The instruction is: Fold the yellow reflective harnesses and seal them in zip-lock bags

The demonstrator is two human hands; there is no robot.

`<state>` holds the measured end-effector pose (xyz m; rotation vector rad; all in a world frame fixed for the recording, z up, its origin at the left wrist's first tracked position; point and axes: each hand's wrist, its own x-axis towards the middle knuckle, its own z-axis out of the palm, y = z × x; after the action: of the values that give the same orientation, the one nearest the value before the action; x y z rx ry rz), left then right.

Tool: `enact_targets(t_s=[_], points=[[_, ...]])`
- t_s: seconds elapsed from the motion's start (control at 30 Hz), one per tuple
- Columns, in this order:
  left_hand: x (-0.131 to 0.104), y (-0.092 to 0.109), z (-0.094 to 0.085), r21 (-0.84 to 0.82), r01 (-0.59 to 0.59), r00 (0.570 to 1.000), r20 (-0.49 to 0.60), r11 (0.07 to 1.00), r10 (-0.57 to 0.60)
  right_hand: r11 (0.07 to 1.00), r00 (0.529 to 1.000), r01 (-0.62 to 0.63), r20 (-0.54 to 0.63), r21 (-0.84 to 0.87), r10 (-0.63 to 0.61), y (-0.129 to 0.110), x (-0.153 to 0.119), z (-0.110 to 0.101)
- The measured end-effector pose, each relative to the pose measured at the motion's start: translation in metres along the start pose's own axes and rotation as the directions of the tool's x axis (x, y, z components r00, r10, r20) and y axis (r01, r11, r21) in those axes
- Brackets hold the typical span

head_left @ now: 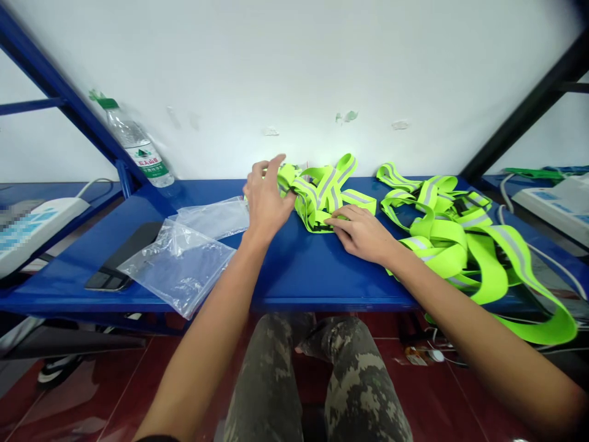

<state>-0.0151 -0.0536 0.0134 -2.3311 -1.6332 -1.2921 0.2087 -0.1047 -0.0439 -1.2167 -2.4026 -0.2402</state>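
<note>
A bundle of fluorescent yellow-green reflective straps (327,190) with silver stripes lies in loops on the blue table (299,267), close to the wall. My left hand (269,197) is curled around the bundle's left end, thumb toward the straps. At its lower right edge, my right hand (361,232) pinches a strap beside a dark piece that looks like a buckle. A larger tangled pile of the same reflective straps (442,239) lies to the right, partly behind my right forearm, with one loop hanging over the table's front edge.
Clear plastic bags (181,264) lie left of my left arm, partly over a dark phone (122,261). A water bottle (142,150) leans at the back left. White power strips (39,227) flank the table. Blue frame posts (69,92) rise at the sides.
</note>
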Motion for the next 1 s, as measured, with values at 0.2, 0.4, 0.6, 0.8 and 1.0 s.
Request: enact_targets(t_s=[0.2, 0.4, 0.6, 0.8, 1.0], points=[[-0.014, 0.004, 0.041, -0.261, -0.036, 0.977, 0.196, 0.965, 0.089, 0.99, 0.997, 0.079, -0.026, 0.12, -0.076, 0.001, 0.001, 0.003], [-0.027, 0.004, 0.063, -0.132, -0.197, 0.949, 0.224, 0.972, 0.222, 0.966, 0.991, 0.04, -0.133, 0.257, -0.006, 0.01, -0.004, 0.01], [-0.028, 0.002, 0.065, -0.068, -0.215, 0.943, 0.244, 0.974, 0.225, 0.982, 0.97, -0.072, -0.218, 0.177, 0.11, 0.007, -0.005, 0.003], [-0.03, 0.002, 0.067, -0.035, -0.249, 0.929, 0.273, 0.968, 0.249, 0.998, 0.993, -0.064, -0.098, 0.003, 0.064, -0.002, -0.004, 0.0], [-0.028, 0.004, 0.063, 0.068, -0.296, 0.913, 0.313, 0.953, 0.261, 0.969, 0.972, -0.233, -0.063, -0.078, 0.228, -0.004, -0.006, -0.002]])
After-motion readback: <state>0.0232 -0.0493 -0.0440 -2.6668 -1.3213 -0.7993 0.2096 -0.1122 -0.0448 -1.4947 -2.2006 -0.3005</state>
